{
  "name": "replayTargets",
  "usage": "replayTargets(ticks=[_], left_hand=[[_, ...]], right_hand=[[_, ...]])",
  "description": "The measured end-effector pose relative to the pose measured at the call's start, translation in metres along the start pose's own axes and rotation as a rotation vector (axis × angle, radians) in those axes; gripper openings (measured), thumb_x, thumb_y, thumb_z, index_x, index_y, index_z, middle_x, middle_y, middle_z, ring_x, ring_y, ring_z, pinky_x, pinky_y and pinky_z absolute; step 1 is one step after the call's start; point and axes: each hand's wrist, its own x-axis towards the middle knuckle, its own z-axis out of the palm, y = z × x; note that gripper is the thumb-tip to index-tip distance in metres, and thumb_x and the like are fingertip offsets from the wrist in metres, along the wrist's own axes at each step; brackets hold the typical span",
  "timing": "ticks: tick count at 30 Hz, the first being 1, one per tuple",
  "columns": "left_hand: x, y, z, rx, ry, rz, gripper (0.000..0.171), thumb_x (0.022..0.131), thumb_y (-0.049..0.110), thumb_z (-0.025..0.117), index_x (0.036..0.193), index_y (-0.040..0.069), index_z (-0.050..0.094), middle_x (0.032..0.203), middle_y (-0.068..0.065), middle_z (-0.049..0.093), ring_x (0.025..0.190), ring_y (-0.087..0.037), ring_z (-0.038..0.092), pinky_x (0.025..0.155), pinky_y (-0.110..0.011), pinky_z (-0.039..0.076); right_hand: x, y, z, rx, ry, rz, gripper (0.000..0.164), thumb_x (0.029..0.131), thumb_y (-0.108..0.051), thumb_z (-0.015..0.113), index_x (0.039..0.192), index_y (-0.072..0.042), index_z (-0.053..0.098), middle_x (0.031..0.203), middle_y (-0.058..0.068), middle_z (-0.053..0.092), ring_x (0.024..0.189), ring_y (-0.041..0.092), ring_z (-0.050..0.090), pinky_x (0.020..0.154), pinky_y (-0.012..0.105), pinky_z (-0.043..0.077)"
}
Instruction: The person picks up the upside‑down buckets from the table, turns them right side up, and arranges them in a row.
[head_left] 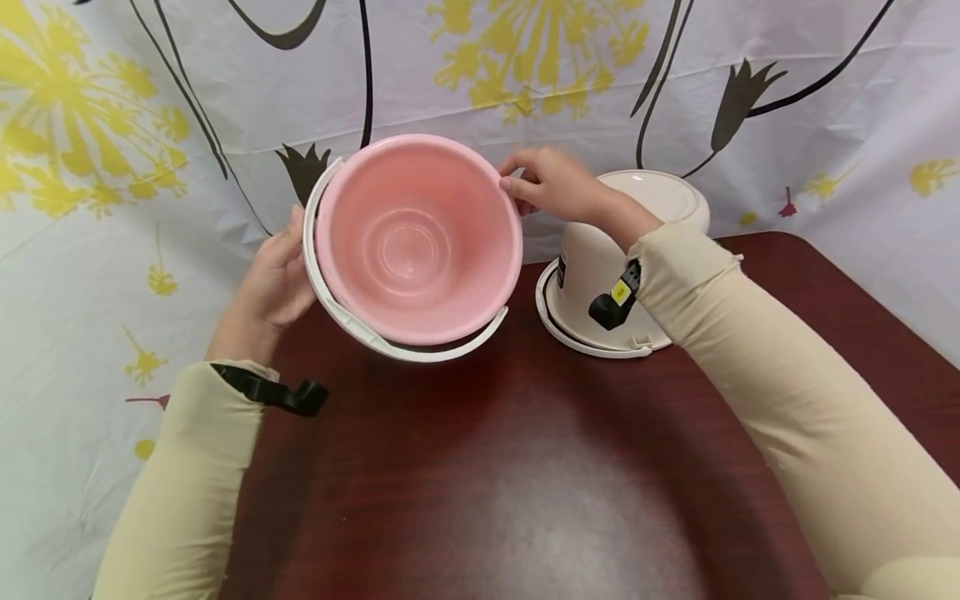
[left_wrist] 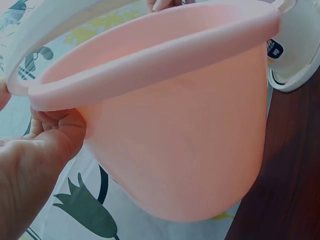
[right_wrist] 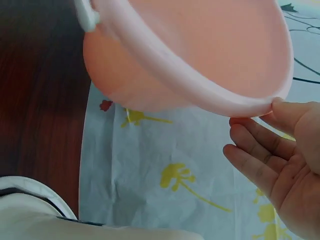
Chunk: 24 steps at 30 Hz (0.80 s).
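A pink bucket (head_left: 408, 250) is held up above the far part of the table, its mouth tipped toward the head camera and its inside bare. My left hand (head_left: 281, 279) grips it at the left rim, fingers tucked beneath the lip in the left wrist view, near the end of the white handle (head_left: 348, 325). That handle hangs round the lower left of the rim. On the opposite side my right hand (right_wrist: 295, 160) pinches the rim between thumb and fingertips, the other fingers spread loosely below.
An off-white bucket (head_left: 588, 254) stands upside down on the dark red table (head_left: 480, 467), right of the pink one and partly behind my right forearm. Its handle (head_left: 585, 350) lies round its rim on the tabletop. A flower-patterned cloth (head_left: 420, 75) hangs behind the table and along its sides.
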Motion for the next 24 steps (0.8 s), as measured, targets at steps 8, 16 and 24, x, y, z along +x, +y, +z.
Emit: replayTargets(ticks=[8,16,24], left_hand=[[-0.004,-0.008,-0.003,-0.308,0.050,0.038,0.044,0.098,0.031,0.034,0.131,0.003,0.045,0.133,-0.013,0.041,0.121,-0.025,0.040,0.094,-0.038,0.040],[-0.003,-0.015,-0.011,-0.462,0.138,0.061,0.042,0.097,0.029,0.040,0.131,0.004,0.045,0.132,-0.012,0.044,0.135,-0.018,0.019,0.098,-0.036,0.036],[-0.002,-0.019,-0.026,-0.519,0.219,-0.060,0.041,0.096,0.031,0.043,0.132,0.010,0.047,0.137,-0.005,0.042,0.136,-0.011,0.014,0.084,-0.041,0.045]], right_hand=[[-0.005,-0.003,0.007,0.288,0.035,0.103,0.033,0.094,-0.013,0.051,0.121,0.004,0.053,0.072,0.008,0.063,0.063,0.017,0.062,0.061,0.025,0.052],[-0.003,-0.002,0.019,0.329,0.041,0.143,0.035,0.092,-0.005,0.052,0.124,0.008,0.050,0.072,0.008,0.064,0.061,0.015,0.062,0.063,0.027,0.053],[0.002,0.001,0.030,0.348,0.093,0.229,0.035,0.089,-0.004,0.056,0.121,0.009,0.053,0.070,0.004,0.062,0.060,0.009,0.059,0.060,0.022,0.051]])
